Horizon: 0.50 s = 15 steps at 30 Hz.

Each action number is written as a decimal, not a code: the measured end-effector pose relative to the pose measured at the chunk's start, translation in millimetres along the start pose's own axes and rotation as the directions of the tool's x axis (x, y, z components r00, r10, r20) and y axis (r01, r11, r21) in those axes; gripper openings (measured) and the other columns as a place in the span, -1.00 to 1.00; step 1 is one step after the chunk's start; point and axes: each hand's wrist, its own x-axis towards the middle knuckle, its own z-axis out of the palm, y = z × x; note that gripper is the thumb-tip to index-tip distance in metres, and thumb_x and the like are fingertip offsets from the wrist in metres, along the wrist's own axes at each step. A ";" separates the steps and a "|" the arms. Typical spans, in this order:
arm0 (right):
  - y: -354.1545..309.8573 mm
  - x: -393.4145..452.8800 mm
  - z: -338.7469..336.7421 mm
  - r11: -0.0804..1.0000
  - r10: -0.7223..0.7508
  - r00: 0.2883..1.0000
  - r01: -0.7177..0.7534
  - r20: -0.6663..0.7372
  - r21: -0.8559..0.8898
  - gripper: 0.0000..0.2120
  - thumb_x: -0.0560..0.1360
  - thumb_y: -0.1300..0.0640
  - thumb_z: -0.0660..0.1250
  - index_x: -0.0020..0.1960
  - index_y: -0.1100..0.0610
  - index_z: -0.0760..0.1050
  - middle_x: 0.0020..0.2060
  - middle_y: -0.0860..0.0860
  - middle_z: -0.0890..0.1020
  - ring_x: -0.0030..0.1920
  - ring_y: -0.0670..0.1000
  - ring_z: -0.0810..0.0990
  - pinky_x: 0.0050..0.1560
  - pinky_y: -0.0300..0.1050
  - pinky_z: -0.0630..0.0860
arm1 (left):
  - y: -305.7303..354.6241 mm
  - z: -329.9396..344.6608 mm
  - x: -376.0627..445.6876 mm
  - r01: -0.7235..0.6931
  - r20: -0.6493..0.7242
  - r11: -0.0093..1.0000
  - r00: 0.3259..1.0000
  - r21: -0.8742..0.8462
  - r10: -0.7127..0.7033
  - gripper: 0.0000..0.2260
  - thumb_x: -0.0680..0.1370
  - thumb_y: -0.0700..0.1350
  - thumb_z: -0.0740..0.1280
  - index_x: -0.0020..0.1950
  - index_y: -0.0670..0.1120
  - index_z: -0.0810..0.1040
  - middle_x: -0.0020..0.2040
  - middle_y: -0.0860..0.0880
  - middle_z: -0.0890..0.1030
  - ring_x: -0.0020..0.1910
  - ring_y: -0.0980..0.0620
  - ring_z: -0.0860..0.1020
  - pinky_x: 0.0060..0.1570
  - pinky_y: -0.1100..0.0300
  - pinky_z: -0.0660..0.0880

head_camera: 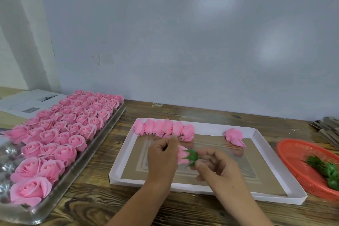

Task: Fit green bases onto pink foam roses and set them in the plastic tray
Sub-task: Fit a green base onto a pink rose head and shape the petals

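Item in hand: one pink foam rose (181, 155), gripped by the left hand (161, 156); right hand (212, 165) pinches its green plastic base (192, 156), above the white-rimmed clear plastic tray (256, 134). Done: six roses in a row (165, 128) along the tray's far edge, one loose rose (234, 136) near its far right corner. Left: many bare roses in the desk's left tray (113, 121); spare bases in the orange basket (293, 152).

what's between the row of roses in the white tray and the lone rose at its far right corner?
Nothing. In the head view, the stretch between the row of roses and the lone rose shows only the bare white tray rim and floor.
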 end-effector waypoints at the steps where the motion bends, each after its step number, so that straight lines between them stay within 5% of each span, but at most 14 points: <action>1: -0.8 0.6 0.1 1.000 -0.006 1.000 0.006 0.005 0.019 -0.71 0.44 0.44 0.39 0.06 0.12 0.59 -0.15 0.13 0.70 -0.21 0.08 0.62 -0.29 -0.18 0.57 | 0.1 0.1 0.0 0.012 0.002 1.000 1.000 -0.009 -0.012 -0.58 0.63 -0.08 0.31 -0.33 -0.33 0.44 -0.40 -0.20 0.51 -0.40 -0.07 0.52 -0.49 0.24 0.36; 4: -3.0 1.0 -2.1 0.999 -0.043 0.997 0.044 0.065 -0.013 -0.62 0.44 0.42 0.41 0.12 0.02 0.62 -0.14 0.04 0.71 -0.25 -0.10 0.60 -0.22 -0.14 0.59 | 0.6 0.3 -0.7 0.012 0.018 1.000 1.000 -0.004 -0.011 -0.55 0.63 -0.06 0.31 -0.47 -0.10 0.51 -0.45 -0.12 0.54 -0.45 0.00 0.53 -0.54 0.30 0.37; 8: 0.2 -0.7 -3.3 0.991 -0.085 0.995 0.089 0.043 -0.102 -0.65 0.39 0.38 0.48 0.00 -0.04 0.66 -0.25 -0.02 0.69 -0.22 -0.12 0.62 -0.17 -0.12 0.57 | 3.1 0.1 -3.5 0.001 0.036 1.000 0.999 0.012 -0.001 -0.54 0.64 -0.05 0.31 -0.48 -0.06 0.53 -0.48 -0.09 0.51 -0.48 0.03 0.48 -0.50 0.28 0.40; 15: 7.2 -2.7 2.5 0.990 -0.130 0.991 0.129 -0.011 -0.056 -0.64 0.35 0.41 0.50 -0.01 0.01 0.65 -0.23 0.04 0.68 -0.25 -0.12 0.61 -0.26 -0.29 0.53 | 3.0 -1.1 -2.5 0.031 0.003 0.999 1.000 -0.026 -0.031 -0.57 0.63 -0.07 0.30 -0.25 -0.41 0.46 -0.40 -0.20 0.47 -0.38 -0.08 0.40 -0.44 0.17 0.33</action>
